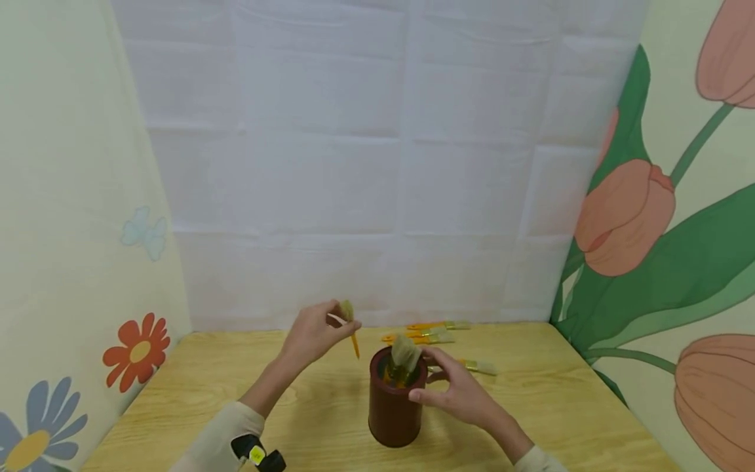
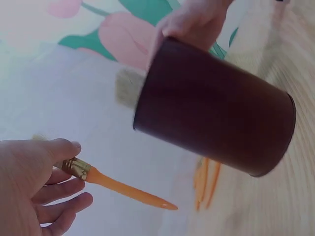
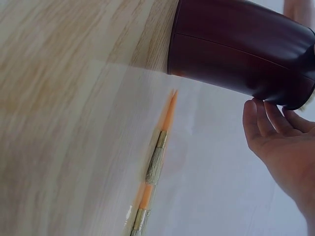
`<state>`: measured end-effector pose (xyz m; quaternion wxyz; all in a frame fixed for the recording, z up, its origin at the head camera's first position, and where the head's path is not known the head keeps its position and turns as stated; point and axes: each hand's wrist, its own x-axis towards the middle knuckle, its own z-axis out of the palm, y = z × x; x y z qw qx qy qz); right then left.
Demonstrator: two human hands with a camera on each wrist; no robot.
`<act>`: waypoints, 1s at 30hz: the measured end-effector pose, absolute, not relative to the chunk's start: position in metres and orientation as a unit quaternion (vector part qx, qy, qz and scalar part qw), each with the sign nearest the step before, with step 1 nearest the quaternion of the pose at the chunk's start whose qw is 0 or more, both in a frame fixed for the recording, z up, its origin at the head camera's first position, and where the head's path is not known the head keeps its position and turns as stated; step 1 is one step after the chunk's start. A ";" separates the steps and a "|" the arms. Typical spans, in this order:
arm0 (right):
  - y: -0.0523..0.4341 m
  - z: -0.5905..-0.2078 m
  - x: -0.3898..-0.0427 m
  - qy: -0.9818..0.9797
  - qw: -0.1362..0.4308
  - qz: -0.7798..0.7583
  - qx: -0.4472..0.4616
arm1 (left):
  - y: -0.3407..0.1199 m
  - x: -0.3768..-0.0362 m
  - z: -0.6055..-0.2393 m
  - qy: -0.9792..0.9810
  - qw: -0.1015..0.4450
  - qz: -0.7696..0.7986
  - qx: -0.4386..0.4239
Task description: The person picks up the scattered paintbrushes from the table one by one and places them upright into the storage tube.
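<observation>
My left hand (image 1: pixel 315 334) pinches a paintbrush (image 2: pixel 128 191) near its metal band and bristles. Its orange handle points down, a little left of a dark brown cylindrical brush holder (image 1: pixel 394 416). The holder stands upright on the table. Another brush's pale bristles (image 1: pixel 406 354) stick up out of its mouth. My right hand (image 1: pixel 460 396) holds the holder at its upper right side, thumb toward the front and fingers near the rim. The right wrist view shows fingertips (image 3: pixel 251 109) against the holder's wall (image 3: pixel 236 44).
Several orange-handled paintbrushes (image 1: pixel 436 324) lie on the wooden table (image 1: pixel 224 393) behind and to the right of the holder, one flat brush (image 1: pixel 480 367) partly behind my right hand. A white cloth (image 1: pixel 330 183) hangs at the back; flower-printed panels (image 1: pixel 649 262) flank the table.
</observation>
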<state>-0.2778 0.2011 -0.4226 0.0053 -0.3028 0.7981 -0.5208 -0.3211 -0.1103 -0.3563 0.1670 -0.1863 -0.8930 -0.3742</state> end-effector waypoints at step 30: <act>0.201 -0.425 -0.279 0.793 -0.003 -0.521 -0.315 | -0.053 -0.275 -0.343 -0.838 0.308 -0.339 -0.298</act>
